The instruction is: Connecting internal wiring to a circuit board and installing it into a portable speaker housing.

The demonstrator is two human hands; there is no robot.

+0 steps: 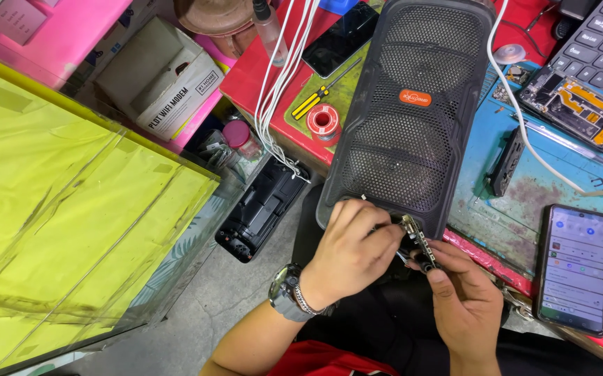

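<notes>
A tall black speaker box with a mesh grille lies tilted across the red-edged bench, its near end over my lap. My left hand, a metal watch on its wrist, curls its fingers at the speaker's lower edge and touches a small circuit board panel. My right hand pinches that same panel from below between thumb and fingers. The panel sits tilted, just off the speaker's bottom corner, and thin wires near it are partly hidden by my fingers.
A lit phone lies at the right. An opened phone and a keyboard are behind. A yellow-handled screwdriver, a solder spool and white cables lie left of the speaker. A yellow glass counter stands left.
</notes>
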